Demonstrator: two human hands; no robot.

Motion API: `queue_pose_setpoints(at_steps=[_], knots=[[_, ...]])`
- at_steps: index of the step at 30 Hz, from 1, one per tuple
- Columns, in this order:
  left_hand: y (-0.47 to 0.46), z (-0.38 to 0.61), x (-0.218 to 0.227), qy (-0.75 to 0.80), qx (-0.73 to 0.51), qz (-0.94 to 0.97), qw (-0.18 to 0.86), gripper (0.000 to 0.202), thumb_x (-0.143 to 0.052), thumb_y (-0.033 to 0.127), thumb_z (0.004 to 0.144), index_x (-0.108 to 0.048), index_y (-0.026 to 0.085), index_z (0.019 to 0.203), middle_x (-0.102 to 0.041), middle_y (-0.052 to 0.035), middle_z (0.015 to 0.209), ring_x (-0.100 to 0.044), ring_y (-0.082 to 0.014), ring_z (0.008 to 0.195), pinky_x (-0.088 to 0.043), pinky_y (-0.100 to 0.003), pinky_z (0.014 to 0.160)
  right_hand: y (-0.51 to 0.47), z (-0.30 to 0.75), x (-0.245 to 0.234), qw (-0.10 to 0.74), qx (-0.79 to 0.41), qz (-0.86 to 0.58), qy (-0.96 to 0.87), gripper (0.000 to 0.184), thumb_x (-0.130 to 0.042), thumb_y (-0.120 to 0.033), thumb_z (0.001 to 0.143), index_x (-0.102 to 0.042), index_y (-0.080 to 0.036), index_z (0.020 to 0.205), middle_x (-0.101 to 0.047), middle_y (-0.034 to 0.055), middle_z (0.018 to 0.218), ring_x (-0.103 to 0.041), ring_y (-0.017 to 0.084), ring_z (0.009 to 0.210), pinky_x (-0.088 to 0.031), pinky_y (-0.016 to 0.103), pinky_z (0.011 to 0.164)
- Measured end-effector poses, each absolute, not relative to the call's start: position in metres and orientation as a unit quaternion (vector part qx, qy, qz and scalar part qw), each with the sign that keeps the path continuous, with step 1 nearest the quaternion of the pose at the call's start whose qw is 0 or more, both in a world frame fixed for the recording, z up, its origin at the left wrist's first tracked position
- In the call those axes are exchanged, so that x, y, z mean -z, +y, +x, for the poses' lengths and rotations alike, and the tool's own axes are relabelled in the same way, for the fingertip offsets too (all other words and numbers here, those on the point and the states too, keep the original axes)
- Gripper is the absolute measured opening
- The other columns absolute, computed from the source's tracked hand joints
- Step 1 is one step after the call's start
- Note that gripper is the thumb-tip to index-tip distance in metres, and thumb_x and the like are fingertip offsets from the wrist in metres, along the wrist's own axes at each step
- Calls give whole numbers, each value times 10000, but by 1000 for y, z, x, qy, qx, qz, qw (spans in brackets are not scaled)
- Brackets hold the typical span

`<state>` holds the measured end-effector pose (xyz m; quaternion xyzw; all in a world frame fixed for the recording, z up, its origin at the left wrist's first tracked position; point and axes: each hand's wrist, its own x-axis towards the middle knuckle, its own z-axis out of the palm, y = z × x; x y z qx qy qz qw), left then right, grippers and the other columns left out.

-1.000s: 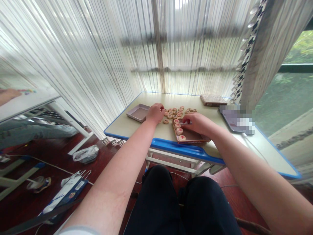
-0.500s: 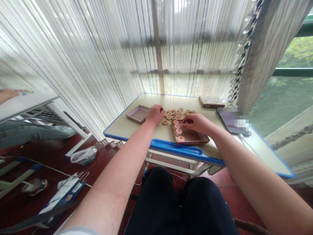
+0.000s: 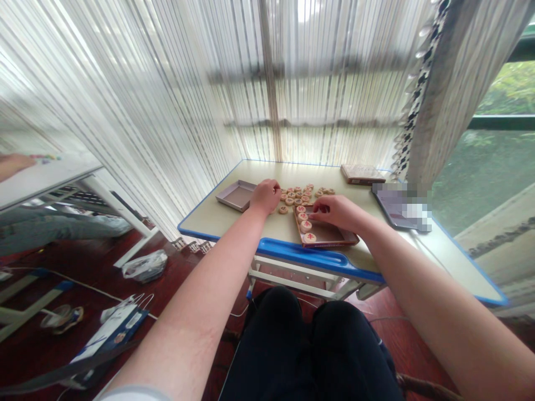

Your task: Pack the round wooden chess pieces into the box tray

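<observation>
Red-marked Chinese chess pieces [image 3: 306,226] lie in a row along the left side of a shallow open box [image 3: 334,235] near the table's front edge. Over that box, my right hand [image 3: 334,213] is closed, fingertips pinched on a chess piece beside the row, mostly covered by the fingers. My left hand [image 3: 266,196] is closed at the left edge of a loose heap of chess pieces [image 3: 298,195]. Something pale shows at its fingertips, too small to make out. One loose piece [image 3: 283,210] lies between the heap and the box.
An empty shallow box lid [image 3: 237,196] lies at the table's left. A flat closed box [image 3: 362,174] sits at the back right, near a dark tray-like object [image 3: 393,209], partly blurred out. Another person's hand [image 3: 14,165] rests on a neighbouring table at left.
Both hands stay almost where they were. The view has shifted slightly; the pieces and boxes look unchanged.
</observation>
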<state>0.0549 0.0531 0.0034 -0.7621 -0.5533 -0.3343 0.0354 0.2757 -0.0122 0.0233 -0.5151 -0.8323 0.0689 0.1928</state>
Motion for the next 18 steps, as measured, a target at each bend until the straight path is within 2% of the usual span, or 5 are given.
queue_pose_setpoints(at_steps=[3, 7, 11, 13, 18], knots=[[52, 56, -5, -557, 332, -760, 34, 170, -460, 169, 773, -629, 171, 795, -630, -64, 864, -567, -172, 829, -444, -293, 797, -12, 277, -23, 193, -65, -517, -832, 280, -593, -474, 719, -643, -199, 734, -614, 2, 662, -501, 128, 585, -333, 232, 533], [51, 56, -6, -563, 332, -756, 33, 167, -465, 162, 768, -630, 175, 791, -631, -62, 866, -570, -170, 822, -449, -292, 792, -9, 280, -24, 227, -50, -526, -818, 190, -583, -375, 743, -648, -200, 778, -623, 14, 710, -535, 141, 633, -376, 236, 574], [51, 55, -5, -560, 339, -755, 39, 159, -473, 161, 764, -630, 176, 784, -635, -61, 851, -574, -170, 815, -451, -289, 788, -5, 286, -21, 269, 6, -523, -808, 225, -569, -268, 742, -663, -184, 929, -633, 78, 949, -566, 195, 859, -419, 277, 768], [51, 55, -5, -559, 339, -755, 41, 158, -475, 166, 765, -630, 175, 791, -636, -61, 850, -575, -169, 822, -450, -290, 793, -3, 289, -19, 259, 19, -521, -813, 235, -555, -235, 740, -672, -179, 936, -636, 86, 981, -560, 210, 909, -407, 292, 825], [49, 56, -7, -561, 337, -755, 41, 172, -462, 168, 768, -632, 171, 795, -642, -65, 845, -578, -170, 823, -451, -285, 786, -4, 293, -20, 232, -9, -528, -817, 198, -506, -189, 739, -683, -183, 829, -654, 56, 859, -582, 173, 768, -428, 255, 725]])
